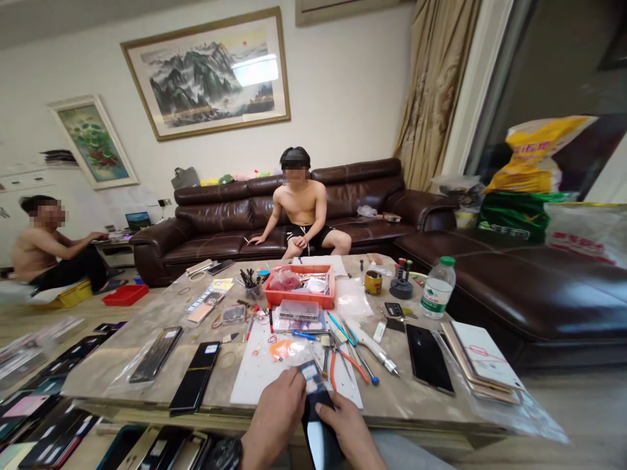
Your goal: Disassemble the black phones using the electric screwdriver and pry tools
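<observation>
My left hand (280, 410) is closed on the left edge of a dark smartphone (313, 401). With thumb on its face, my right hand (347, 427) grips the same phone from the right. A pale label shows at the phone's upper end, and its lower part reflects light. The phone is tilted over the table's front edge, just in front of a white work sheet (249, 375). Past it on the sheet are orange-handled pliers (337, 369), a brush (326, 352), a blue screwdriver (306, 335) and a white pen-like tool (375, 346).
A red-orange tray (269, 297) stands at the table's back. On the right are a water bottle (437, 290), a black phone (429, 359) and bagged phones (482, 356). Stacked black phones (194, 378) lie left. One person (301, 202) sits on the sofa, another (46, 241) far left.
</observation>
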A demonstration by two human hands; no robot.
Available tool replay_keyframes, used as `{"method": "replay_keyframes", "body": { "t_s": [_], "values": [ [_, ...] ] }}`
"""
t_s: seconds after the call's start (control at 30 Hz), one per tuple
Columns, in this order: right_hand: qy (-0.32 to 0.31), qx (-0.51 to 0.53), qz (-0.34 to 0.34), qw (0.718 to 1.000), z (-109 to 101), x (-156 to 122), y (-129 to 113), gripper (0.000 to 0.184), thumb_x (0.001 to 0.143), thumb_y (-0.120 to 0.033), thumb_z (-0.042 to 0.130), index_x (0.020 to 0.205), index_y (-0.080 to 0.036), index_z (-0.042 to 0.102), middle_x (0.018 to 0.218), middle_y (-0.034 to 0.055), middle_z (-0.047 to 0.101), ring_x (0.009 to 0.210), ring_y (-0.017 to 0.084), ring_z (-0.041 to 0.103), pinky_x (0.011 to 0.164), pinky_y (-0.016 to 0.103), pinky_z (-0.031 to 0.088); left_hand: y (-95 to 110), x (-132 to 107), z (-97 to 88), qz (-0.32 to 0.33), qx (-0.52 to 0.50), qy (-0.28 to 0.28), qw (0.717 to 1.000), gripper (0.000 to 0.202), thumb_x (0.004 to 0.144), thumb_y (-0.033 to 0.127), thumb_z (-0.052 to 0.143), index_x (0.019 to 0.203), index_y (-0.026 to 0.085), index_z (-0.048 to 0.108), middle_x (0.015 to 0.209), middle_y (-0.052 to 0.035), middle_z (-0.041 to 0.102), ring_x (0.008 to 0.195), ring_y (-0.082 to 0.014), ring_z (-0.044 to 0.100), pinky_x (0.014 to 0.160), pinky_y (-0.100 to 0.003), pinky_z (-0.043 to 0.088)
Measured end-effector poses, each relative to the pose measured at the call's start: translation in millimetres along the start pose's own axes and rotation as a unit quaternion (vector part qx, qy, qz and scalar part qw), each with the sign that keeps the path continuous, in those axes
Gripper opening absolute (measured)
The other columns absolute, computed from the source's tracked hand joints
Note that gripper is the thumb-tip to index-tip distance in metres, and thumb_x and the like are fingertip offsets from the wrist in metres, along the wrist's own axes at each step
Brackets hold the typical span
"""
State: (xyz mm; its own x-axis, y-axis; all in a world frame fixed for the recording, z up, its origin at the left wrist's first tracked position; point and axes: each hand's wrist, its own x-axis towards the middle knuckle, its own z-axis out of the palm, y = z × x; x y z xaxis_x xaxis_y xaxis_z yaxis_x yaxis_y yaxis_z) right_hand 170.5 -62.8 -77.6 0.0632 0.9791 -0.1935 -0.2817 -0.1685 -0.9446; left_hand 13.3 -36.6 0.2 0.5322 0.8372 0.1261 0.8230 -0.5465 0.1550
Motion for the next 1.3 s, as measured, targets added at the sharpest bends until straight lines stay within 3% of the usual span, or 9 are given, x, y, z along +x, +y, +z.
{"method": "replay_keyframes", "body": {
  "t_s": [0.3,0.6,0.77,0.83,0.93,1.03,1.17,1.23,1.3],
  "values": [
    [0.082,-0.008,-0.016,0.996,2,-13,-10,0.067,0.064,-0.039,0.067,0.125,-0.014,0.061,0.083,0.0078,0.078,0.077,0.029,0.073,0.070,0.038,0.056,6,0,4.5,0.003,-0.026,0.019,0.999,0.022,0.097,0.014,0.036,0.098,0.022,0.056,0.099,-0.0071,0.065,0.085,-0.0212,0.063,0.072,-0.031,0.049],
    [0.102,-0.191,-0.066,0.974,-2,-20,-22,0.055,0.070,-0.046,0.059,0.114,-0.015,0.072,0.117,0.0134,0.075,0.115,0.036,0.066,0.104,0.047,0.048,24,-3,0.4,-0.001,-0.120,-0.001,0.993,0.016,0.096,0.016,0.041,0.100,0.021,0.055,0.104,-0.0082,0.064,0.095,-0.0221,0.061,0.082,-0.033,0.050],
    [0.042,-0.198,-0.016,0.979,-6,-13,-13,0.056,0.067,-0.045,0.063,0.114,-0.016,0.071,0.115,0.0109,0.076,0.115,0.036,0.066,0.106,0.047,0.047,8,-18,-6.7,-0.118,-0.250,0.037,0.960,0.014,0.092,0.028,0.057,0.105,0.024,0.057,0.107,-0.0043,0.064,0.102,-0.0204,0.059,0.091,-0.032,0.048],
    [0.029,-0.192,0.003,0.981,-6,-12,-10,0.054,0.066,-0.042,0.063,0.113,-0.016,0.072,0.111,0.0110,0.077,0.113,0.036,0.068,0.104,0.047,0.049,-20,-26,-14.9,-0.224,-0.298,0.094,0.923,0.021,0.093,0.028,0.053,0.113,0.023,0.056,0.099,-0.0038,0.064,0.092,-0.0186,0.060,0.086,-0.033,0.049],
    [0.036,-0.176,-0.003,0.984,-4,-14,-9,0.052,0.067,-0.041,0.062,0.111,-0.016,0.072,0.112,0.0127,0.077,0.117,0.037,0.066,0.108,0.049,0.046,-69,-39,-29.8,-0.377,-0.380,0.164,0.828,0.021,0.099,0.034,0.043,0.108,0.018,0.053,0.078,0.0011,0.056,0.061,-0.0120,0.054,0.059,-0.027,0.047],
    [0.049,-0.148,-0.029,0.987,2,-13,-8,0.048,0.064,-0.042,0.063,0.104,-0.016,0.074,0.112,0.0138,0.077,0.116,0.038,0.067,0.108,0.050,0.047,-91,-43,-31.6,-0.435,-0.484,0.170,0.740,0.029,0.095,0.049,0.047,0.090,0.020,0.050,0.059,0.0077,0.045,0.041,-0.0081,0.041,0.040,-0.020,0.032],
    [0.045,-0.112,-0.068,0.990,5,-5,1,0.042,0.064,-0.043,0.067,0.098,-0.020,0.077,0.105,0.0112,0.079,0.109,0.037,0.071,0.099,0.046,0.054,-60,-39,-4.4,-0.433,-0.632,0.085,0.638,0.052,0.072,0.071,0.065,0.081,0.022,0.050,0.052,0.0056,0.054,0.035,-0.0124,0.047,0.034,-0.024,0.038],
    [0.056,-0.088,-0.094,0.990,1,-2,8,0.045,0.066,-0.044,0.069,0.103,-0.020,0.077,0.109,0.0112,0.078,0.112,0.036,0.070,0.102,0.045,0.052,-33,-34,9.3,-0.411,-0.699,0.047,0.582,0.056,0.071,0.073,0.067,0.085,0.019,0.056,0.061,-0.0006,0.064,0.045,-0.0156,0.060,0.046,-0.028,0.051],
    [0.054,-0.070,-0.096,0.991,-4,-1,16,0.050,0.064,-0.046,0.073,0.106,-0.018,0.077,0.114,0.0127,0.076,0.116,0.037,0.067,0.105,0.046,0.050,-11,-26,15.3,-0.378,-0.783,0.036,0.493,0.052,0.078,0.063,0.069,0.094,0.015,0.063,0.075,-0.0074,0.072,0.059,-0.0186,0.069,0.058,-0.030,0.056]
  ]
}}
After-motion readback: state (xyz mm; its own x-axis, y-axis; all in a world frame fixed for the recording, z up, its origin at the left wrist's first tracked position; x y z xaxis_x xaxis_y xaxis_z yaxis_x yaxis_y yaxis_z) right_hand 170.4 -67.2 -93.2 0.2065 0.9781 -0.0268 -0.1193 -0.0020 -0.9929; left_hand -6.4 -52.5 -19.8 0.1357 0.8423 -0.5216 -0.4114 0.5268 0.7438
